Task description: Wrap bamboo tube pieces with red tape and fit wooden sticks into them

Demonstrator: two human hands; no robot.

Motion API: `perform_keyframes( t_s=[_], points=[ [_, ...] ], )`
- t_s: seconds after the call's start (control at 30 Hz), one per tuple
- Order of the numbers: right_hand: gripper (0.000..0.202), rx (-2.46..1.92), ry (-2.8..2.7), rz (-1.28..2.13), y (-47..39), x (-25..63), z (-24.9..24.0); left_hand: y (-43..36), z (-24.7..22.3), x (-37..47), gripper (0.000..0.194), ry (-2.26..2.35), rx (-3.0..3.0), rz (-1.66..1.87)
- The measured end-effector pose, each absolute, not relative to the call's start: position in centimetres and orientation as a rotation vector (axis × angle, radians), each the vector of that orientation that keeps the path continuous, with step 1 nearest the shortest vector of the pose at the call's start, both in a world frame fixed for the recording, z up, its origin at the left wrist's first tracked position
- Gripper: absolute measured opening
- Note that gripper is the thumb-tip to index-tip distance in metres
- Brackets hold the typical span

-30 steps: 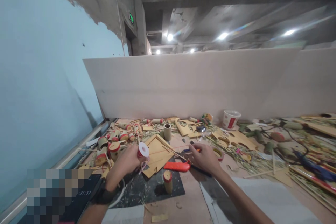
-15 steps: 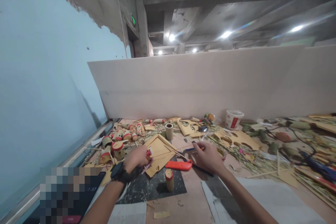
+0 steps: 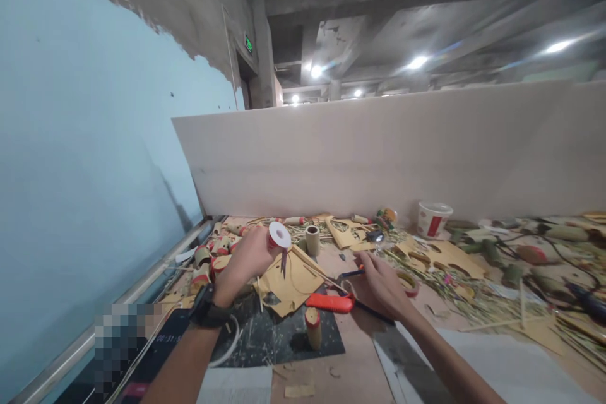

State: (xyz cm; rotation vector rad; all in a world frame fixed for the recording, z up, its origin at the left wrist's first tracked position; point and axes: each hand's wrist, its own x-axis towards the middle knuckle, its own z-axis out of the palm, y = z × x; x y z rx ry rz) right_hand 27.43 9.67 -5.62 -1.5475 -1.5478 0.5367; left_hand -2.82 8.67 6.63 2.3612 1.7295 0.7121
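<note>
The left hand grasps a spool toward the worktop's left edge; whether the right hand grips anything, I cannot tell; near-left corner: dark screen, partly legible "00:31:5"

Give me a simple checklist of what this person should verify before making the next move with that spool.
1. Spool secure in the left hand: ok, the fingers are around it.
2. Right hand has a firm grip on something: cannot tell, its fingertips are unclear.
3. Bamboo piece upright on the dark mat: ok.
4. Red tool out of both hands: ok, it lies between them.
5. Surroundings free of clutter: not ok, straw-like scraps lie to the right.
</note>
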Motion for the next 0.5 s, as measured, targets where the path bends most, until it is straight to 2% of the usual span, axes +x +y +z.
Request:
perform_keyframes(
  t_s=[0.2,0.3,0.5],
  points=[
    [0.053,-1.300,-1.607,0.772,9.2,24.3,1.1,9.3,8.1,-3.7,0.019,1.609,2.392,1.090],
    [0.051,-1.096,-1.741,0.958,9.0,21.7,4.7,9.1,8.7,-3.4,0.016,1.530,2.625,1.134],
    [0.070,-0.918,-1.614,1.547,8.6,17.3,5.5,7.3,8.6,-1.8,0.017,1.154,3.252,1.244]
  ],
)
